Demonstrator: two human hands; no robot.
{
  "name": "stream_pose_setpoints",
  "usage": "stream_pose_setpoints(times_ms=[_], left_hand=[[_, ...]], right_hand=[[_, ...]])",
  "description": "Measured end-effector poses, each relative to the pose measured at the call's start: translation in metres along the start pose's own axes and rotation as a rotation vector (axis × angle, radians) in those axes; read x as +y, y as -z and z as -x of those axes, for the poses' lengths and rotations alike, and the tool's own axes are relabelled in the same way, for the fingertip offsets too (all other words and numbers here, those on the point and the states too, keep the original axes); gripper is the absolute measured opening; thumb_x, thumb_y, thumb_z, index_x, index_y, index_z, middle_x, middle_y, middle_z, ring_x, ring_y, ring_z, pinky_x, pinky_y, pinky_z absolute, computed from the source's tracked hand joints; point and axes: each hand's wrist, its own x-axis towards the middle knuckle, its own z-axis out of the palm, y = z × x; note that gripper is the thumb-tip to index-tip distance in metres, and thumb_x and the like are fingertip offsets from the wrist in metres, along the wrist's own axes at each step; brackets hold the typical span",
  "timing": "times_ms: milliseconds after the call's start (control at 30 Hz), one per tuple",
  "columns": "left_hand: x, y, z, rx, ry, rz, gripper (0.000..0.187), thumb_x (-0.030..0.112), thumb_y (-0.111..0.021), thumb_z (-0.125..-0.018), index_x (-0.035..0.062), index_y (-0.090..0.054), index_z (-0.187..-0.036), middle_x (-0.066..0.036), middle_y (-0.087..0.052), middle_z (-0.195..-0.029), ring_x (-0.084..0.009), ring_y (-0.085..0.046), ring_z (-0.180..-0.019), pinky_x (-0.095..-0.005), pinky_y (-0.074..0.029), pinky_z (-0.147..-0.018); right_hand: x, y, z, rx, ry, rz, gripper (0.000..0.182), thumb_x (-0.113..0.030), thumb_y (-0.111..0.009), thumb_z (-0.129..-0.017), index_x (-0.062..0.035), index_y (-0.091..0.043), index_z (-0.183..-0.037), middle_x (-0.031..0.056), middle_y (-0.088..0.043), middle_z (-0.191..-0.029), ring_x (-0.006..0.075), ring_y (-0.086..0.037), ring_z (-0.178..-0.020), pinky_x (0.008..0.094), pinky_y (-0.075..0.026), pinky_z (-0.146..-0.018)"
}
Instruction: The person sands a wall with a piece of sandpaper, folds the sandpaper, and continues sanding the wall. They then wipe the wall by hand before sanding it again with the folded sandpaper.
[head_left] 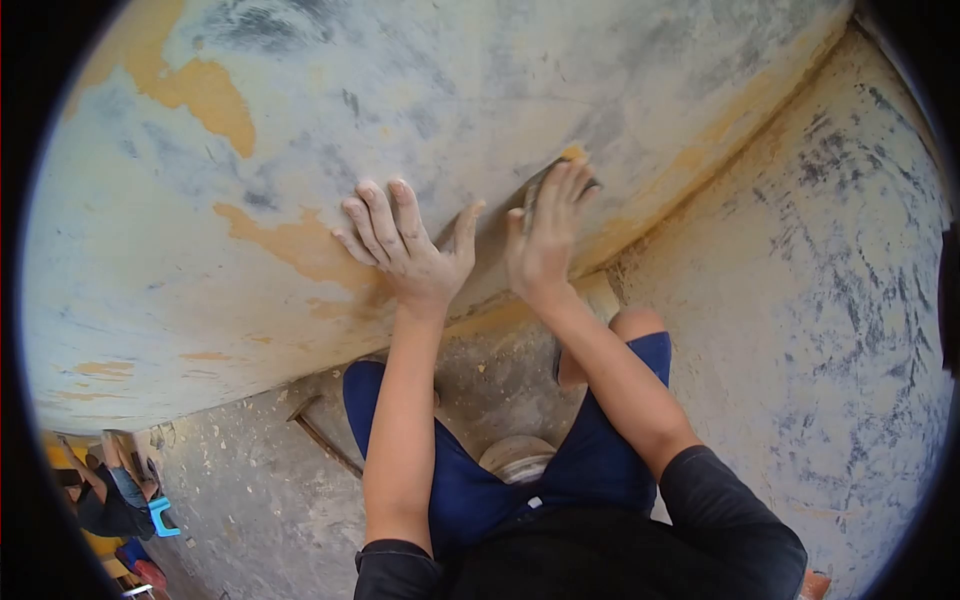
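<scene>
My left hand (412, 250) lies against the patchy white wall (330, 130), fingers spread and holding nothing. Pale dust coats its fingertips. To its right, my right hand (545, 230) is pressed over a dark, flat block (597, 186) that looks like a sanding block. Its face meets the wall and is hidden; only the edges show around my slightly blurred fingers. Yellow-orange patches (290, 243) show through the white coat near my left hand.
A second wall (760, 300) meets this one at a corner on the right. Between my knees is a round whitish bucket-like object (517, 458). A long-handled tool (328, 442) lies on the grey floor (250, 480). Far left, another person (105, 505) is near a blue stool (163, 517).
</scene>
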Motion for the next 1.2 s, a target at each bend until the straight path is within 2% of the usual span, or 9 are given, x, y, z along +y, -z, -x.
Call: stream_pose_setpoints(times_ms=[100, 200, 433, 500, 733, 800, 1033, 1100, 1200], left_hand=[[0.0, 0.004, -0.001, -0.022, 0.002, -0.003, 0.107, 0.057, -0.081, -0.089, -0.0019, -0.031, -0.164, -0.026, -0.021, -0.173, -0.0426, -0.01, -0.163, -0.0603, -0.003, -0.129], [0.0, 0.002, 0.0, -0.02, 0.013, 0.007, 0.107, 0.057, -0.081, -0.089, -0.002, -0.031, -0.164, -0.025, -0.021, -0.173, -0.0425, -0.01, -0.163, -0.0597, -0.003, -0.13], [0.003, 0.008, 0.004, -0.035, 0.027, 0.009, 0.107, 0.057, -0.081, -0.089, -0.0023, -0.032, -0.163, -0.025, -0.023, -0.172, -0.0422, -0.011, -0.163, -0.0595, -0.004, -0.13], [0.002, 0.003, -0.002, -0.014, 0.013, 0.005, 0.107, 0.057, -0.081, -0.089, -0.0025, -0.032, -0.163, -0.025, -0.023, -0.172, -0.042, -0.01, -0.163, -0.0596, -0.004, -0.13], [0.004, 0.007, 0.004, -0.043, 0.034, 0.012, 0.107, 0.058, -0.081, -0.089, -0.0018, -0.032, -0.164, -0.026, -0.023, -0.172, -0.042, -0.01, -0.163, -0.0594, -0.003, -0.13], [0.001, -0.001, 0.0, 0.018, 0.026, 0.019, 0.104, 0.059, -0.077, -0.091, 0.0014, -0.033, -0.165, -0.023, -0.024, -0.173, -0.0393, -0.011, -0.164, -0.0582, 0.0, -0.131], [0.002, -0.002, 0.0, 0.013, 0.047, 0.021, 0.103, 0.059, -0.077, -0.091, 0.0015, -0.033, -0.165, -0.022, -0.024, -0.173, -0.0386, -0.011, -0.164, -0.0578, -0.001, -0.131], [0.0, 0.0, -0.001, 0.023, 0.02, 0.016, 0.103, 0.059, -0.077, -0.092, 0.0022, -0.033, -0.165, -0.022, -0.024, -0.173, -0.038, -0.011, -0.164, -0.0579, -0.001, -0.131], [0.0, 0.0, -0.001, 0.004, 0.003, -0.002, 0.108, 0.058, -0.081, -0.089, -0.0017, -0.032, -0.164, -0.024, -0.023, -0.172, -0.0415, -0.01, -0.163, -0.0591, -0.004, -0.13]], right_hand=[[0.0, 0.023, -0.058, 0.113, -0.098, -0.052, 0.073, -0.028, -0.05, -0.112, 0.0126, -0.02, -0.164, 0.0347, -0.018, -0.171, 0.0511, -0.008, -0.161, 0.0624, -0.003, -0.128], [0.018, -0.008, 0.008, 0.029, 0.075, 0.074, 0.071, -0.027, -0.049, -0.112, 0.0111, -0.02, -0.165, 0.0343, -0.017, -0.172, 0.0502, -0.007, -0.162, 0.0624, -0.004, -0.128], [-0.002, 0.007, -0.024, 0.127, -0.108, -0.071, 0.071, -0.028, -0.052, -0.111, 0.0115, -0.026, -0.163, 0.0334, -0.023, -0.171, 0.0526, -0.011, -0.161, 0.0672, -0.004, -0.127], [0.004, -0.004, -0.002, 0.05, 0.046, 0.003, 0.068, -0.025, -0.052, -0.11, 0.0111, -0.029, -0.162, 0.0322, -0.024, -0.171, 0.0532, -0.012, -0.16, 0.0675, -0.005, -0.127], [-0.006, 0.01, -0.015, 0.096, -0.026, -0.048, 0.067, -0.02, -0.059, -0.106, 0.0101, -0.036, -0.161, 0.0317, -0.028, -0.17, 0.0539, -0.016, -0.159, 0.0685, -0.006, -0.126], [-0.007, 0.002, 0.004, -0.011, 0.064, -0.01, 0.063, -0.018, -0.051, -0.11, 0.0106, -0.03, -0.162, 0.0305, -0.023, -0.172, 0.0501, -0.01, -0.162, 0.0641, -0.004, -0.128], [-0.006, 0.006, -0.018, 0.089, 0.012, -0.025, 0.06, -0.018, -0.049, -0.111, 0.0072, -0.033, -0.163, 0.0297, -0.024, -0.172, 0.051, -0.011, -0.161, 0.064, -0.006, -0.128], [-0.013, 0.006, 0.002, -0.032, 0.019, -0.022, 0.065, -0.019, -0.058, -0.106, 0.0077, -0.037, -0.161, 0.0296, -0.029, -0.17, 0.0553, -0.015, -0.159, 0.0683, -0.009, -0.126], [0.001, 0.011, -0.038, 0.139, 0.024, -0.034, 0.062, -0.021, -0.052, -0.111, 0.0072, -0.033, -0.163, 0.0275, -0.024, -0.173, 0.0524, -0.01, -0.161, 0.0635, -0.009, -0.128]])
